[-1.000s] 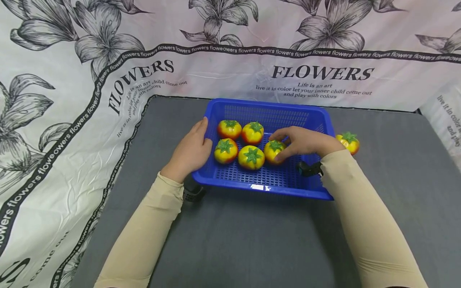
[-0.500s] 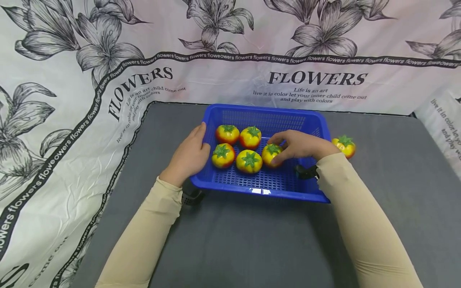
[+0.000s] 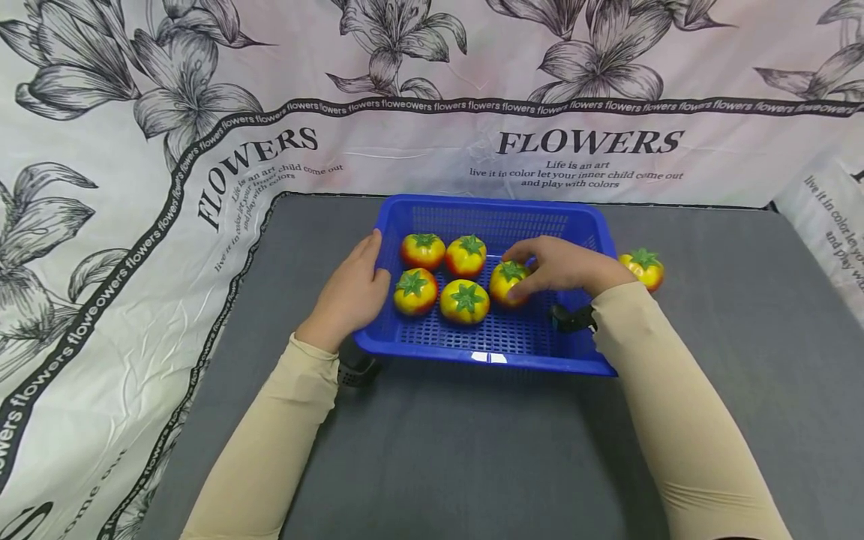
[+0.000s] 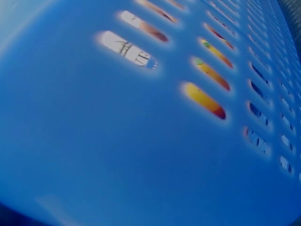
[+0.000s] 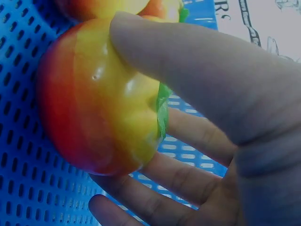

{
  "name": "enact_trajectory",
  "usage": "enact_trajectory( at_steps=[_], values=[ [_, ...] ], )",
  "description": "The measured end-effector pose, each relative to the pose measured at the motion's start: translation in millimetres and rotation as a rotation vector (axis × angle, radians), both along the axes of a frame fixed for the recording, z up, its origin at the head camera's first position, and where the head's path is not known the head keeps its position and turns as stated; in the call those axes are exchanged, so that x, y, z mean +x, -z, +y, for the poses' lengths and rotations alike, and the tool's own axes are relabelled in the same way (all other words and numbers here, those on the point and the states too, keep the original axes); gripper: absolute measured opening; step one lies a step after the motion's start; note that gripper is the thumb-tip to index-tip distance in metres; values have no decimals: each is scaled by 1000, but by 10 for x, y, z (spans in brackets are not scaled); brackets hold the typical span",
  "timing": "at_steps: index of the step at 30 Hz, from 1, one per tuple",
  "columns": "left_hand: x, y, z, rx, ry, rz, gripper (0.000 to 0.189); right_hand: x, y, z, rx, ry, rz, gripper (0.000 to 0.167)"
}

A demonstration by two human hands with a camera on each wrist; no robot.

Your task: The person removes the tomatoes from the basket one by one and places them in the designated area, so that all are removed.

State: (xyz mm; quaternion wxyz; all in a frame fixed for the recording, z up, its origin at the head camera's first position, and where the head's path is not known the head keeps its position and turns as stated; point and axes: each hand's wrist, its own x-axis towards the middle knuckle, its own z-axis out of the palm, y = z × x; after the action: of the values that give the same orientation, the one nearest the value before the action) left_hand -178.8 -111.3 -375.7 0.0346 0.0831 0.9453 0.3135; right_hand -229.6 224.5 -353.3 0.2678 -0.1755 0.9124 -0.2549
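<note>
A blue plastic basket [image 3: 489, 356] with perforated walls holds several yellow-and-red tomatoes with green star-shaped tops. My right hand [image 3: 560, 264] reaches inside, thumb and fingers around the rightmost tomato [image 3: 506, 281]. Close up in the right wrist view, the thumb presses on that tomato [image 5: 94, 103] while the fingers spread beyond it. At the basket's left side, my left hand [image 3: 351, 292] rests with fairly straight fingers, its thumb over the rim. The basket wall [image 4: 117, 155] fills the left wrist view, tomato colours showing through its slots; no fingers appear there.
Outside the basket, to its right, one more tomato [image 3: 646, 271] sits on the dark grey table [image 3: 472, 450], partly behind the right arm. A white flower-printed cloth [image 3: 418, 142] borders the table's back and left.
The head view has shifted slightly. Both hands keep their places, the left at the basket's side and the right on the same tomato.
</note>
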Motion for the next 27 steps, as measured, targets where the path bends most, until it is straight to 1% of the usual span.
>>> enact_trajectory(
  at_steps=[7,12,16,20,27],
  values=[
    [-11,2,-7,-1,0,12,67,-1,-13,21,-8,43,56,69],
    [-7,7,-16,-1,3,5,68,18,-29,10,-38,60,94,70],
    [-9,5,-20,0,5,9,67,40,-72,-5,-64,72,142,72],
    [-9,-4,-19,4,0,13,67,47,-117,-2,-57,76,185,75],
    [-5,19,-21,6,6,4,67,61,-126,12,-51,80,197,77]
  ],
)
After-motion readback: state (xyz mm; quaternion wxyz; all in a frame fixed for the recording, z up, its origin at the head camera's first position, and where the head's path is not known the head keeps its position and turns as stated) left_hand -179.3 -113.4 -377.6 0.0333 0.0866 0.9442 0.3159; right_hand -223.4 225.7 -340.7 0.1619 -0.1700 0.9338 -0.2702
